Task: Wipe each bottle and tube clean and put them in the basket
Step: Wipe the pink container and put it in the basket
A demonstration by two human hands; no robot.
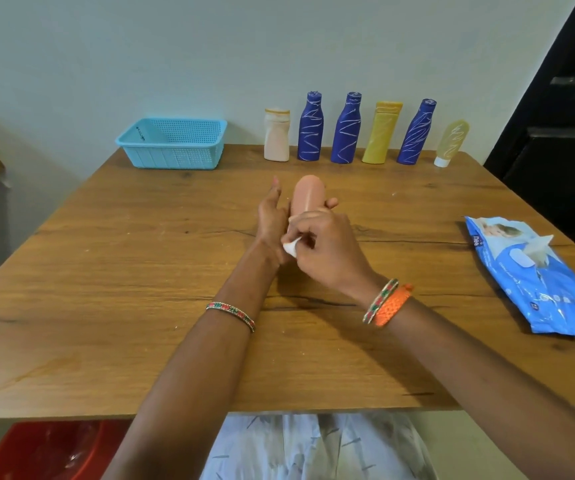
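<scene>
My left hand (272,220) holds a peach-coloured bottle (307,195) above the middle of the wooden table (106,271), its rounded end pointing away from me. My right hand (327,251) grips a white wipe (291,244) pressed against the near part of that bottle. A light blue basket (175,145) stands at the back left, nothing visible inside. Along the back edge stand a cream bottle (276,135), three blue bottles (310,128) (346,129) (417,133) streaked with white marks, a yellow bottle (383,133) and a pale yellow tube (451,143) on its white cap.
A blue pack of wet wipes (535,282) lies at the right edge of the table, one wipe poking out of its opening. A red bin (54,452) sits on the floor under the near left corner. A dark door frame is at the far right.
</scene>
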